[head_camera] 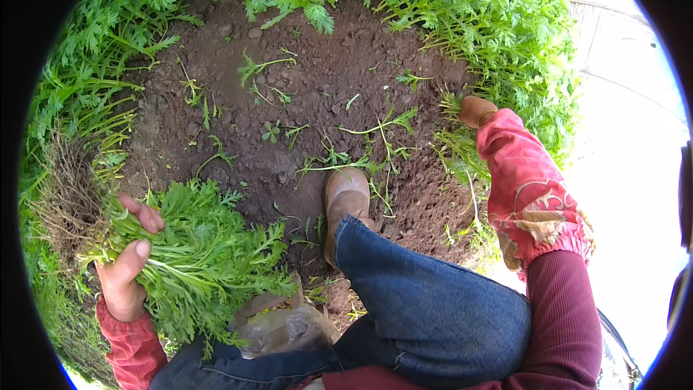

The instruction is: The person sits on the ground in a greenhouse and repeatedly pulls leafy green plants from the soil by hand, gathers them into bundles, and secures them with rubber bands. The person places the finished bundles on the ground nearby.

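Observation:
My left hand (132, 249) is closed around the stems of a large bunch of leafy greens (200, 260), whose bare tangled roots (70, 200) stick out to the left. At the right edge of the soil, my right hand (477, 111) reaches in at the base of the standing leafy plants (503, 43); its fingers are largely hidden among stems, so its grip cannot be told. Pulled stems with roots (460, 143) lie or lean just below that hand. Loose sprigs (379, 127) are scattered over the brown soil (325, 86) between the hands.
A brown boot (348, 195) stands on the soil, below a bent knee in blue jeans (433, 303). Beside the leg lies a crumpled clear plastic bag (289, 330). Dense greens (81, 70) border the soil at the left and top. A bright pale sheet-like surface (622, 119) runs along the right.

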Action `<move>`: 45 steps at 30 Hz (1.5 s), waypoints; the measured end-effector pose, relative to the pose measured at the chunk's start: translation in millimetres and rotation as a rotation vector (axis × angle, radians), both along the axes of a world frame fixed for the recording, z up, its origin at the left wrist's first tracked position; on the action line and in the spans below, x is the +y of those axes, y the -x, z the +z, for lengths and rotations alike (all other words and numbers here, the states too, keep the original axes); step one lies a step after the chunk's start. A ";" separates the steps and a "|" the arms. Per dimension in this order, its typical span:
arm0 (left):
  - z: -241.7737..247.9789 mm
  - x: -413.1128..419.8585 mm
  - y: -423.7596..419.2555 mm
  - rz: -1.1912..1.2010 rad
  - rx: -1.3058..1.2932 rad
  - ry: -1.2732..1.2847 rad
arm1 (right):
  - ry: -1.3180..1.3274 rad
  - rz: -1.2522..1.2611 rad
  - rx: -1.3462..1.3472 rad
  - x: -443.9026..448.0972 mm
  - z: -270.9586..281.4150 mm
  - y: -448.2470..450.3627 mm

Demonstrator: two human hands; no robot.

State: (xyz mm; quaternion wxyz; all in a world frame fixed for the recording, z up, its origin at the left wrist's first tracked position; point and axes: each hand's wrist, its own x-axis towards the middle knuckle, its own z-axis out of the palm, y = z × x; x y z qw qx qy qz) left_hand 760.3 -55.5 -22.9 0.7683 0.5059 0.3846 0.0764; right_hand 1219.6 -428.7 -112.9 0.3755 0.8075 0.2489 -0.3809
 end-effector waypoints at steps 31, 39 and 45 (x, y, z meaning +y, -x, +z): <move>10.3 1.9 3.8 -0.045 -0.014 0.008 | -0.259 -0.442 -0.308 -57.3 -11.4 129.9; 20.4 3.8 17.0 -0.006 0.016 0.182 | -0.211 -0.289 -0.079 -53.7 -26.4 96.5; 0.2 8.0 23.9 -0.055 -0.110 0.445 | -0.986 -0.448 0.161 58.5 38.6 92.7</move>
